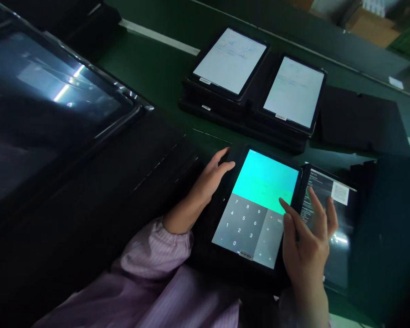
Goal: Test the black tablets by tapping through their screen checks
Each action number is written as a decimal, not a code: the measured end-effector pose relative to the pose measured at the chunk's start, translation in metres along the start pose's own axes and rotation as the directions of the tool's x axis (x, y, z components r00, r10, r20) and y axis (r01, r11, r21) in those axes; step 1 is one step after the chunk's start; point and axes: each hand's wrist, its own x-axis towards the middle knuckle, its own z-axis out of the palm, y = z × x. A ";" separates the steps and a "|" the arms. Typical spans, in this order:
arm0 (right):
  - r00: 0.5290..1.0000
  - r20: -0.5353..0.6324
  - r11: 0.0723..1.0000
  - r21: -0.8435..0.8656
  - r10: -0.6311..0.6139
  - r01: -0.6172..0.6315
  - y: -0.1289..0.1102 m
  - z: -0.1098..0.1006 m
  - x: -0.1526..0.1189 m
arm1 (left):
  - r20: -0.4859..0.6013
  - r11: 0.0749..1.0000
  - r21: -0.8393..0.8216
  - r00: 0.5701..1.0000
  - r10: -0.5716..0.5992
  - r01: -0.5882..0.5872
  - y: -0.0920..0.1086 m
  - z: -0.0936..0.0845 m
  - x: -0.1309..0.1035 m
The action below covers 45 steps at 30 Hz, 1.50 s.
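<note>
A tablet lies in front of me, tilted in view, showing a calculator with a bright turquoise upper area and grey number keys. My left hand is at its left side, thumb and forefinger apart, near the dark surround; contact is hard to make out. Over the tablet's right edge is my right hand, fingers spread, with the index fingertip at the lower right of the turquoise area. Partly behind that hand, a second tablet shows a dark screen with text and a white code square.
Behind, two tablets with white screens, one on the left and one on the right, rest on black holders. A black box-like piece stands right of them. A large glossy dark panel fills the left. Cardboard boxes are at upper right.
</note>
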 end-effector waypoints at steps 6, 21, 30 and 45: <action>0.998 0.054 1.000 0.006 -0.024 0.023 -0.001 0.004 0.002 | -0.008 0.998 -0.067 1.000 0.020 -0.021 -0.007 0.001 0.003; 1.000 0.020 1.000 -0.003 0.000 0.000 -0.004 0.004 0.001 | 0.005 0.998 -0.043 0.999 0.053 -0.053 -0.009 -0.001 0.005; 0.997 -0.041 0.997 -0.040 0.066 -0.068 0.003 -0.002 -0.002 | -0.007 0.996 -0.073 0.998 0.059 -0.060 -0.006 -0.002 0.009; 0.973 0.181 0.986 0.104 -0.144 0.127 -0.041 0.000 0.005 | 0.476 0.940 0.306 0.879 -0.017 -0.148 -0.004 -0.041 -0.003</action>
